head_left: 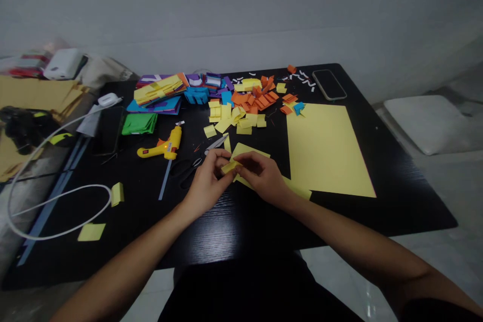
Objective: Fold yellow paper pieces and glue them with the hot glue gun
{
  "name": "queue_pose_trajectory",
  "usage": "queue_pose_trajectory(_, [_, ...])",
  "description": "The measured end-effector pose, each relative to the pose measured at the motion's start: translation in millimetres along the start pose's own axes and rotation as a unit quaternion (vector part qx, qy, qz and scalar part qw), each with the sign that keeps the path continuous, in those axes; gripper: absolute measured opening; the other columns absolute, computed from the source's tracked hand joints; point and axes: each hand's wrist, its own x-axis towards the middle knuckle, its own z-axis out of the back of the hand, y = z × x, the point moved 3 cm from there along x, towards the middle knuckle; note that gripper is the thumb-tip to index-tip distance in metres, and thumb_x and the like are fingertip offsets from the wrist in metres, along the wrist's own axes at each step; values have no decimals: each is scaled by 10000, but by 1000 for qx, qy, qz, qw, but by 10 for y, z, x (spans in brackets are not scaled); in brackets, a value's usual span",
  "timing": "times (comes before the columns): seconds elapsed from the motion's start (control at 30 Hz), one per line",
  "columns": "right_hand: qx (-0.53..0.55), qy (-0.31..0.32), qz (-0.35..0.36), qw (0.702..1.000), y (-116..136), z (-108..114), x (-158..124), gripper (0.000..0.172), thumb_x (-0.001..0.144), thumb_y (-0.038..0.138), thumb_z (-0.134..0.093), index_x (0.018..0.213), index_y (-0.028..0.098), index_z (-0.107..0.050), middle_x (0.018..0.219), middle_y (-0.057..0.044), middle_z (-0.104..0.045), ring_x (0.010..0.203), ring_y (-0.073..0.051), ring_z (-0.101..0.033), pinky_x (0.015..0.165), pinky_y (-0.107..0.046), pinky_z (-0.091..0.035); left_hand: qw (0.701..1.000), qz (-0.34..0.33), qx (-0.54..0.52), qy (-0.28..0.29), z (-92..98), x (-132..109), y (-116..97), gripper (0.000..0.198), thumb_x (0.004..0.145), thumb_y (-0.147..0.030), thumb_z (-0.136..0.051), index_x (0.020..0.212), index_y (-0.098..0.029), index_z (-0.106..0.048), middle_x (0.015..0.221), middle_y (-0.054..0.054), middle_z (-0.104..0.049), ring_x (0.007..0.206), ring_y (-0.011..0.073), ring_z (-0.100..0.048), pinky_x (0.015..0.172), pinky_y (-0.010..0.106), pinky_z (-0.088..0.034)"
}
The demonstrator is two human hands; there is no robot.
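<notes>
A small strip of yellow paper (230,166) is pinched between my two hands above the black table. My left hand (212,173) grips its left end with thumb and fingers closed. My right hand (261,173) presses the other end between thumb and forefinger. Beneath the right hand lie larger yellow paper pieces (252,150), partly covered. Just beyond my left hand rest scissors (216,144), blades pointing away, with dark handles partly beside the wrist. A big yellow sheet (328,151) lies flat to the right.
Folded yellow, orange and blue paper pieces (251,103) are heaped at the back. A yellow glue gun (166,146) with a glue stick lies on the left, near green paper (139,124). A white cable (60,237) loops at far left. A phone (329,85) rests at back right.
</notes>
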Motion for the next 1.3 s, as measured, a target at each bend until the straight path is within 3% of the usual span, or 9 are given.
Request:
queue_pose_trajectory(0.23, [36, -52, -12, 998, -71, 39, 40, 213, 825, 294, -757, 956, 224, -605, 929, -16, -688, 857, -176, -704, 788, -316, -590, 999, -12, 39, 32, 12, -28, -59, 355, 933, -285, -683, 1254, -225, -544, 949, 22, -710, 838, 166, -690, 715, 269, -529])
queue_pose_trajectory(0.37, [48, -84, 5, 995, -77, 65, 52, 306, 811, 317, -783, 873, 241, -493, 892, 17, -602, 752, -141, -653, 680, -276, -580, 999, 29, -19, 20, 14, -2, -11, 329, 913, -310, -705, 1193, -203, -569, 765, -22, -668, 656, 146, -669, 642, 265, -545])
queue_pose_trajectory(0.47, [-59, -107, 82, 989, -3, 96, 23, 198, 860, 277, -743, 820, 226, -556, 983, -33, -602, 862, -172, -657, 732, -305, -600, 994, 44, -94, 16, -8, 25, 9, 345, 878, -324, -749, 1147, -182, -585, 764, -14, -686, 654, 142, -681, 666, 273, -582])
queue_pose_trajectory(0.57, [-189, -105, 173, 961, 86, 94, -22, 86, 912, 206, -683, 828, 224, -681, 1142, -86, -625, 995, -214, -672, 877, -390, -602, 992, 34, -122, 20, -25, 38, 7, 343, 864, -324, -768, 1126, -171, -605, 809, 4, -720, 688, 143, -707, 697, 277, -605])
queue_pose_trajectory(0.67, [-237, -98, 192, 947, 118, 78, -45, 78, 940, 201, -660, 934, 234, -730, 1218, -108, -645, 1007, -220, -696, 938, -420, -597, 997, 5, -77, 19, -9, 27, 7, 311, 890, -312, -747, 1147, -181, -632, 886, 23, -755, 750, 154, -736, 742, 286, -617])
queue_pose_trajectory(0.8, [-232, -76, 168, 955, 116, 60, -42, 82, 929, 247, -701, 1006, 226, -721, 1257, -129, -666, 1151, -250, -687, 1049, -444, -558, 997, -50, 59, 19, 33, -5, -22, 322, 938, -286, -693, 1246, -211, -638, 1054, 53, -789, 881, 185, -772, 825, 310, -623])
queue_pose_trajectory(0.97, [-195, -39, 141, 970, 80, 54, -23, 108, 900, 273, -757, 979, 216, -708, 1280, -134, -684, 1225, -262, -671, 1082, -449, -532, 976, -115, 182, 36, 44, -36, -108, 346, 974, -193, -617, 1318, -224, -612, 1034, 41, -797, 906, 193, -785, 824, 294, -616])
queue_pose_trajectory(1.17, [-164, -33, 132, 977, 48, 54, -12, 108, 881, 237, -775, 948, 203, -698, 1214, -135, -701, 1196, -261, -678, 1058, -450, -531, 963, -144, 223, 42, 36, -48, -109, 394, 980, -144, -591, 1368, -208, -563, 1085, 59, -793, 935, 190, -785, 824, 281, -608])
queue_pose_trajectory(1.3, [-152, -38, 123, 980, 45, 54, -11, 95, 881, 234, -771, 903, 223, -679, 1155, -105, -709, 1141, -251, -686, 1024, -455, -547, 969, -135, 205, 27, 42, -41, -96, 346, 978, -186, -628, 1320, -210, -579, 994, 38, -794, 854, 181, -782, 780, 272, -604])
